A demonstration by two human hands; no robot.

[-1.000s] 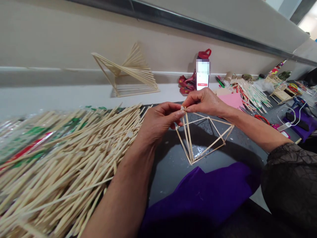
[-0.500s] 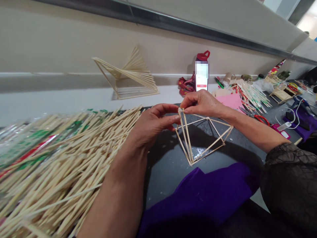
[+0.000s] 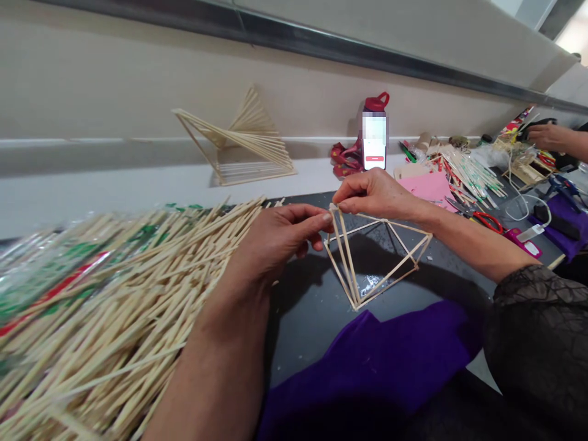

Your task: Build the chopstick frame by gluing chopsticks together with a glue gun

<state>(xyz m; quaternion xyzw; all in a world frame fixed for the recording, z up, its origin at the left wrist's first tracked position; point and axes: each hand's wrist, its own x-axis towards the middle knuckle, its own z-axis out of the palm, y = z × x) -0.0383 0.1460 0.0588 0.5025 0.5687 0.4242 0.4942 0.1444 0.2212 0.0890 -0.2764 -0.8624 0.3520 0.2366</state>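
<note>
Around me, a big heap of sticks (image 3: 114, 306) fills the left of the dark table (image 3: 312, 306), its near end running under my left forearm. Purple cloth (image 3: 376, 361) lies close in front of me, just short of the frame's near corner. Against the wall stands a fan-like stick model (image 3: 239, 144), well behind my hands. Beside it, further right, a phone (image 3: 374, 147) leans upright against a red bottle (image 3: 376, 103), with red sandals (image 3: 345, 158) at its foot. Pink paper (image 3: 429, 184), more sticks and red-handled scissors (image 3: 484, 219) crowd the right side, and another person's hand (image 3: 544, 135) works at the far right corner. Nothing lies between me and the frame; only my own fingers cover its top joint.

My frame (image 3: 367, 257) stands on the table in the middle, a small open shape of thin pale sticks meeting at a peak, its base corner resting on a shiny patch of the table. Two sticks run close together down its left edge. My left hand (image 3: 280, 239) pinches narrowly at the peak from the left, thumb and forefinger pressed on the stick ends. My right hand (image 3: 376, 193) pinches the same peak from above and right, fingers closed tight on the joint.
</note>
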